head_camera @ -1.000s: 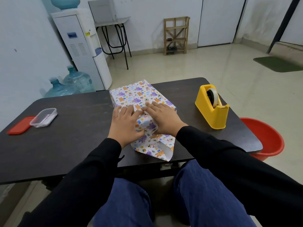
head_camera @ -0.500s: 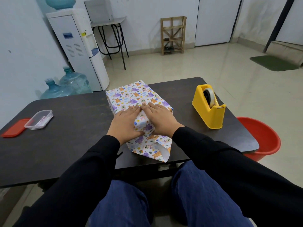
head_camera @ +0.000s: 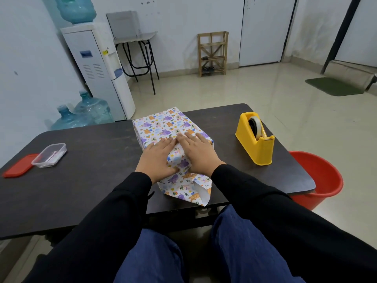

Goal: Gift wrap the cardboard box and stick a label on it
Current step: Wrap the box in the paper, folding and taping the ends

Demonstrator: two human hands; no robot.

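Note:
A box wrapped in white paper with cartoon animal prints [head_camera: 163,124] lies in the middle of the dark table [head_camera: 98,180]. My left hand [head_camera: 157,158] and my right hand [head_camera: 199,153] press flat, fingers together, on the paper folded down over the box's near end. A loose flap of the paper [head_camera: 187,190] sticks out flat on the table toward me, white inside showing at its right. A yellow tape dispenser [head_camera: 256,140] stands on the table to the right of the box.
A clear plastic container [head_camera: 49,155] and its red lid [head_camera: 18,165] lie at the table's left. A red bucket [head_camera: 320,178] stands on the floor by the table's right corner. A water cooler and spare bottles stand behind at the left.
Both hands stay pressed on the folded paper, their fingertips slid a little closer together. The view has tilted slightly.

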